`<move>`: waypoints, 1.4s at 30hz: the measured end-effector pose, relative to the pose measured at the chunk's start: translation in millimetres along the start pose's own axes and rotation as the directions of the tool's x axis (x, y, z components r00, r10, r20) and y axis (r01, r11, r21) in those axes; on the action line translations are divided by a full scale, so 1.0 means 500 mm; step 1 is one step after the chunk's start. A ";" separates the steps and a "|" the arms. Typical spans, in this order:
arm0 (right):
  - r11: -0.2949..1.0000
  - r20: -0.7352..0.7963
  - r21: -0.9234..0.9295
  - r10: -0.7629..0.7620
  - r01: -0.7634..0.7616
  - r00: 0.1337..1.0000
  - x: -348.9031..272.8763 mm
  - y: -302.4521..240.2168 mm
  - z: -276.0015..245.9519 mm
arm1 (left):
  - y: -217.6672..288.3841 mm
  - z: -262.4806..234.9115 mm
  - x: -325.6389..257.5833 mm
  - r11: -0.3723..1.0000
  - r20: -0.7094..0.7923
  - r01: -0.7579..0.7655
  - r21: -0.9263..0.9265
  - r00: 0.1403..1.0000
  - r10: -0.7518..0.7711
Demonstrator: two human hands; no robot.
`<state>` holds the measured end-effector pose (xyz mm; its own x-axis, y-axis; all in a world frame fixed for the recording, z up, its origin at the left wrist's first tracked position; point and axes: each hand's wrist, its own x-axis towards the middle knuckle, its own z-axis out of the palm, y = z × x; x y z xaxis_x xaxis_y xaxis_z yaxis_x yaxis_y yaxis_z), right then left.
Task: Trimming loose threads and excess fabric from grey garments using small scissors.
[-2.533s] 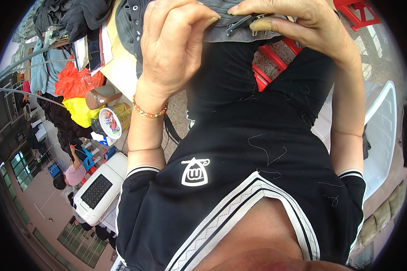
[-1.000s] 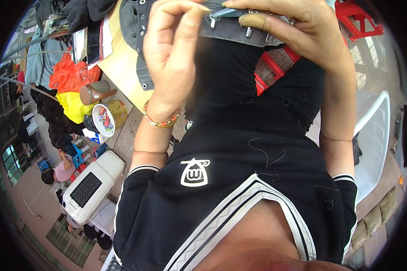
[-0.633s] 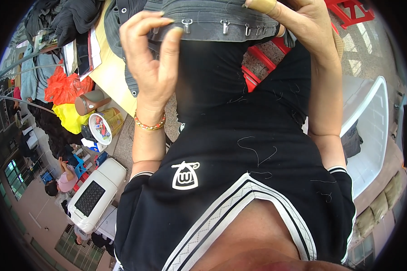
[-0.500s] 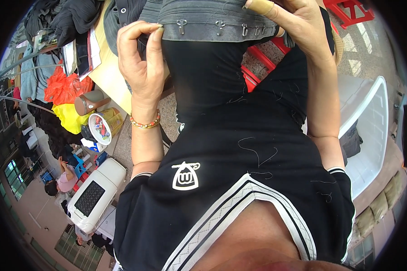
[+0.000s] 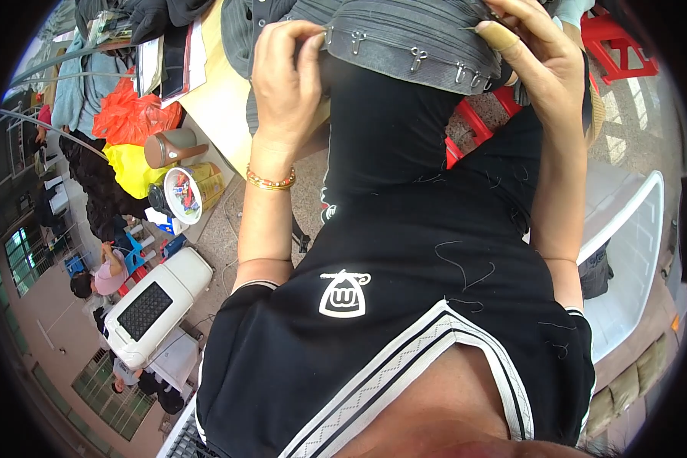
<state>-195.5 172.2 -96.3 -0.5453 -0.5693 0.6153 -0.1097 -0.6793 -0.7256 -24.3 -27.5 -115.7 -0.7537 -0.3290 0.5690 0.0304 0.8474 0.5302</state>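
Note:
A dark grey ribbed garment [image 5: 420, 27] lies over my black-clothed lap at the top of the picture. Along its lower band runs a row of metal hooks [image 5: 418, 58]. My left hand [image 5: 288, 91] pinches the left end of this band between thumb and index finger. At the garment's right side is my right hand [image 5: 540, 57], with a yellowish wrap on the thumb [image 5: 499, 35]. Its fingers curl around the fabric, and a fingertip shows below the edge. A thin pointed bit sticks out at the thumb tip, too small to name.
Left are a pale tabletop [image 5: 215, 99], a red-orange bag [image 5: 133, 111], a yellow bag [image 5: 133, 168], a brown mug [image 5: 159, 149] and a tub [image 5: 206, 187] of small items. Red stools [image 5: 614, 46] and a white bin [image 5: 641, 267] stand right. A person in pink [image 5: 108, 275] sits farther off.
The whole view has shifted, so most things appear farther right. Both hands remain at the garment, whose hooked band now slopes down to the right. My right thumb tip sits lower over the fabric.

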 end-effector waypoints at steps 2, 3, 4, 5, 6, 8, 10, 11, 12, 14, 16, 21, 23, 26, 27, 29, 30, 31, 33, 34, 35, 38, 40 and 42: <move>0.755 -0.126 0.575 -0.298 0.315 0.946 0.000 0.083 0.003 | 0.012 -0.008 0.008 0.995 0.011 -0.066 0.079 0.998 0.065; 0.757 -0.128 0.572 -0.298 0.316 0.946 0.000 0.080 0.005 | 0.020 -0.010 0.012 0.979 0.027 -0.134 0.151 0.991 0.131; 0.783 -0.135 0.519 -0.322 0.343 0.937 -0.001 0.077 0.006 | 0.028 -0.019 0.015 0.980 0.046 -0.133 0.151 0.991 0.127; 0.805 -0.139 0.462 -0.349 0.373 0.927 0.000 0.071 0.006 | 0.031 -0.024 0.021 0.977 0.002 -0.153 0.146 0.988 0.154; 0.806 -0.139 0.463 -0.346 0.370 0.928 0.003 0.024 0.017 | 0.032 -0.030 0.022 0.975 -0.043 -0.163 0.147 0.984 0.171; 0.692 -0.028 -0.695 0.244 -0.194 0.969 0.011 -0.115 0.040 | 0.071 -0.050 0.029 0.972 -0.092 -0.173 0.159 0.978 0.189; 0.678 -0.069 -0.699 0.257 -0.230 0.964 0.003 -0.126 0.037 | 0.091 -0.048 0.037 0.973 -0.092 -0.228 -0.017 0.970 0.226; 0.677 -0.066 -0.701 0.255 -0.227 0.965 0.002 -0.123 0.042 | 0.108 -0.054 0.039 0.967 -0.049 -0.254 -0.006 0.966 0.253; 0.675 -0.065 -0.703 0.252 -0.223 0.966 0.001 -0.121 0.045 | 0.122 -0.057 0.042 0.960 -0.006 -0.280 0.004 0.960 0.280; 0.669 -0.075 -0.705 0.257 -0.234 0.963 -0.005 -0.118 0.044 | 0.123 -0.049 0.054 0.950 0.064 -0.312 -0.009 0.948 0.311; 0.672 -0.070 -0.698 0.281 -0.248 0.957 -0.008 -0.122 0.045 | 0.129 -0.035 0.065 0.957 0.089 -0.283 -0.070 0.953 0.288; 0.686 -0.072 -0.687 0.263 -0.239 0.962 -0.015 -0.127 0.046 | 0.104 -0.027 0.074 0.917 0.055 -0.398 -0.009 0.916 0.398; 0.694 -0.040 -0.688 0.258 -0.214 0.965 -0.019 -0.127 0.042 | 0.086 -0.022 0.074 0.832 0.012 -0.553 0.035 0.833 0.553; 0.720 0.002 -0.667 0.260 -0.192 0.966 -0.023 -0.128 0.043 | 0.085 -0.014 0.074 0.816 -0.002 -0.574 0.070 0.818 0.576; 0.720 0.000 -0.667 0.260 -0.194 0.966 -0.024 -0.128 0.043 | 0.082 -0.011 0.071 0.822 -0.026 -0.566 0.068 0.822 0.568; 0.707 0.045 -0.684 0.288 -0.181 0.957 -0.025 -0.128 0.043 | 0.087 -0.011 0.064 0.848 -0.027 -0.525 0.072 0.849 0.528; 0.706 0.042 -0.684 0.288 -0.183 0.957 -0.024 -0.129 0.044 | 0.091 -0.011 0.061 0.872 -0.030 -0.483 0.077 0.873 0.486; 0.688 0.064 -0.713 0.253 -0.133 0.965 -0.023 -0.130 0.046 | 0.096 -0.012 0.058 0.872 -0.029 -0.484 0.075 0.873 0.487; 0.671 0.091 -0.737 0.218 -0.082 0.972 -0.019 -0.131 0.052 | 0.107 -0.019 0.053 0.917 -0.050 -0.399 0.000 0.916 0.399; 0.657 0.099 -0.751 0.201 -0.060 0.975 -0.018 -0.131 0.055 | 0.110 -0.022 0.051 0.917 -0.049 -0.399 0.001 0.916 0.399; 0.641 0.105 -0.767 0.185 -0.039 0.977 -0.017 -0.132 0.057 | 0.113 -0.024 0.051 0.915 -0.027 -0.403 0.008 0.915 0.403; 0.626 0.074 -0.778 0.174 -0.052 0.982 -0.021 -0.133 0.061 | 0.126 -0.023 0.060 0.891 0.036 -0.436 0.121 0.899 0.435; 0.613 0.064 -0.788 0.179 -0.061 0.982 -0.025 -0.131 0.057 | 0.130 -0.028 0.065 0.891 0.100 -0.428 0.152 0.904 0.417; 0.602 0.053 -0.795 0.181 -0.068 0.982 -0.027 -0.132 0.055 | 0.126 -0.032 0.071 0.851 0.110 -0.506 0.138 0.862 0.495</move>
<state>-157.8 211.9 -48.2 -0.5109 -0.7069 0.4891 -0.6901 -0.0021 -0.7237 -38.7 7.6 -52.1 -0.7072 0.1816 0.6833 0.3167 0.9454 0.0765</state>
